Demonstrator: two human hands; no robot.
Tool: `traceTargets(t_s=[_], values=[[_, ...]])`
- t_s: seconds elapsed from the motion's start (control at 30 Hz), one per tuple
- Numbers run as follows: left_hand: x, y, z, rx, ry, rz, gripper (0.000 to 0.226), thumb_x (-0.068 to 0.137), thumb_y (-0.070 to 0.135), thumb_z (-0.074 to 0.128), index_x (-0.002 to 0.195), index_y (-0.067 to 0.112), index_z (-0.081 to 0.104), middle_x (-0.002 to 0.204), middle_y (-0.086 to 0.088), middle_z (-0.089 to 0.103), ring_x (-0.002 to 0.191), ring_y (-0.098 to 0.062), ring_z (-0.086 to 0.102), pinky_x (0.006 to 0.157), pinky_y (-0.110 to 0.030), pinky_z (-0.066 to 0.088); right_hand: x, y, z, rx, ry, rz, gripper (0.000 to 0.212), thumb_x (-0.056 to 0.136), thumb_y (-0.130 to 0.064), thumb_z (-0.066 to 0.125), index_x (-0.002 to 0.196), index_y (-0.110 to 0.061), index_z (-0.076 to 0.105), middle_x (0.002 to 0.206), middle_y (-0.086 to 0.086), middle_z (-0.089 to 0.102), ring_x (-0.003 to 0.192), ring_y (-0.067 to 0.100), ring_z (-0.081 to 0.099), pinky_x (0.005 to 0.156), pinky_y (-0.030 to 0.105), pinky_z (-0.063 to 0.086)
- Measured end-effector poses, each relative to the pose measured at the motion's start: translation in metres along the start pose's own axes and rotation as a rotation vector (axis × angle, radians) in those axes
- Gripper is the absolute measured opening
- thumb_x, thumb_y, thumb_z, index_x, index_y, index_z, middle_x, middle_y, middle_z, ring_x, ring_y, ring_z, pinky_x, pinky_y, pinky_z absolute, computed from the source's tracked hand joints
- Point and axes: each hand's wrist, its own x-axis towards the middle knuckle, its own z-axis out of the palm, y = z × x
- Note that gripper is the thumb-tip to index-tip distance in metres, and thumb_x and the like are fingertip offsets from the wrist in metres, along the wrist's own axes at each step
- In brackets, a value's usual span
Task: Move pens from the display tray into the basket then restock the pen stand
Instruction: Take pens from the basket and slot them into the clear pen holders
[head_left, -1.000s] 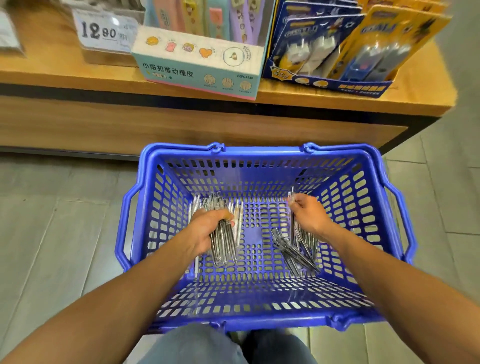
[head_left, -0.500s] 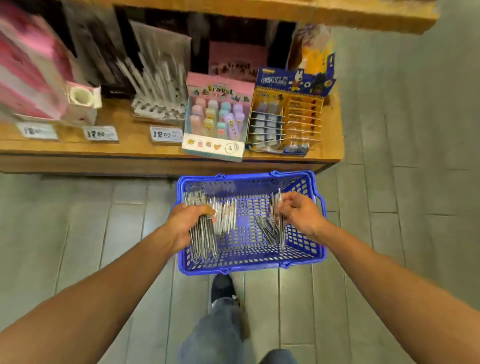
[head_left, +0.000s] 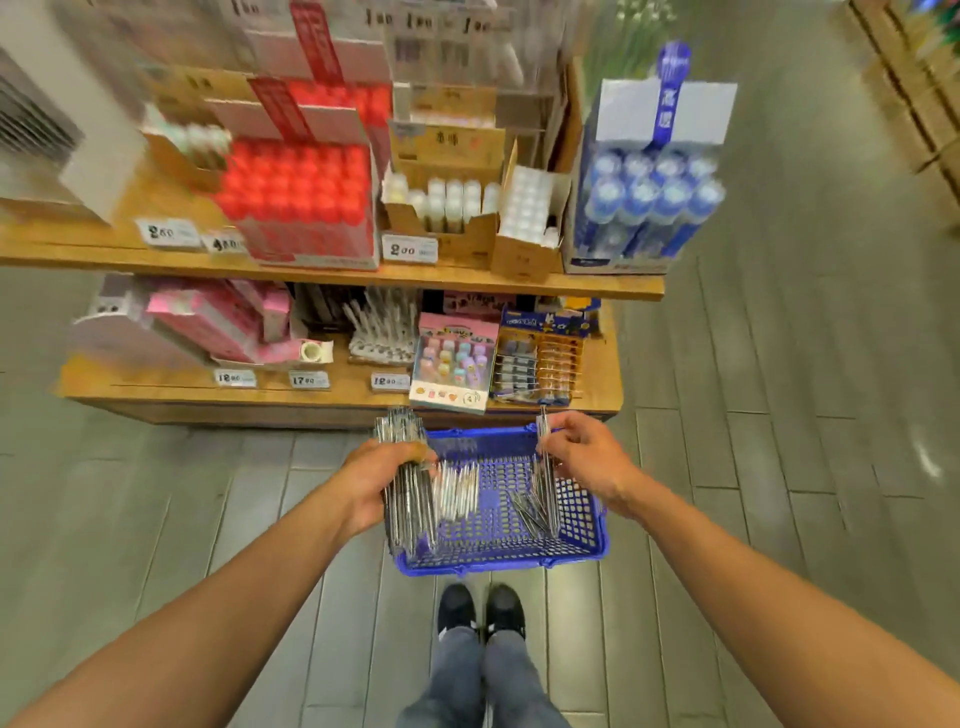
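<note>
Our left hand (head_left: 382, 480) grips a thick bundle of clear-barrelled pens (head_left: 408, 483); right hand (head_left: 584, 457) pinches a few pens (head_left: 545, 467) above the blue perforated plastic basket (head_left: 576, 540) on the floor. We should hold both bundles upright and level for the stand.

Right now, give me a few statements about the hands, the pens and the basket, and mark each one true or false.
1. The left hand grips a thick bundle of pens. True.
2. The right hand is empty. False: its fingers pinch a few pens.
3. The blue basket stands on the floor. True.
4. The basket holds no pens. False: loose pens lie on its bottom.
5. The basket sits on the wooden shelf. False: it is on the floor in front of the lower shelf.
</note>
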Motion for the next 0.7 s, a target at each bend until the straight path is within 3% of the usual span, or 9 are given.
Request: traceTargets(t_s=[0.2,0.47,0.57,0.7], values=[[-0.058,0.019,-0.01,-0.072,0.024,0.054,0.012,0.08,-0.004,0.07,0.092,-0.003,0.068,0.074,-0.018,0.071,0.061,-0.024,0.07,0.059,-0.034,0.061,-0.031,-0.051,0.001,0.009,-0.089,-0.041,0.02,0.095,-0.012,0.058,0.116,-0.012,0.056,0.105,0.016,0.067,0.089,0.025,0.066,0.064,0.025,0.054],[-0.117,0.046,-0.05,-0.229,0.111,0.226,0.017,0.078,-0.007,0.07,0.094,-0.004,0.068,0.067,-0.015,0.068,0.053,-0.02,0.067,0.048,-0.028,0.055,-0.058,-0.136,0.03,-0.076,-0.185,-0.158,0.019,0.095,-0.009,0.057,0.114,-0.008,0.056,0.112,0.018,0.064,0.101,0.031,0.065,0.069,0.025,0.057],[-0.131,0.062,-0.081,-0.26,0.124,0.269,0.018,0.078,-0.006,0.071,0.096,-0.004,0.068,0.069,-0.015,0.068,0.055,-0.019,0.068,0.049,-0.028,0.056,-0.06,-0.165,0.059,-0.082,-0.216,-0.201,0.018,0.095,-0.009,0.059,0.112,-0.005,0.058,0.108,0.017,0.066,0.089,0.023,0.064,0.06,0.021,0.053],[-0.143,0.09,-0.137,-0.264,0.074,0.315,0.024,0.062,0.002,0.079,0.084,0.001,0.07,0.066,-0.012,0.068,0.052,-0.019,0.066,0.049,-0.026,0.056,-0.053,-0.205,0.114,-0.087,-0.215,-0.252,0.013,0.096,-0.008,0.057,0.109,-0.004,0.06,0.096,0.012,0.065,0.086,0.019,0.062,0.066,0.025,0.056]])
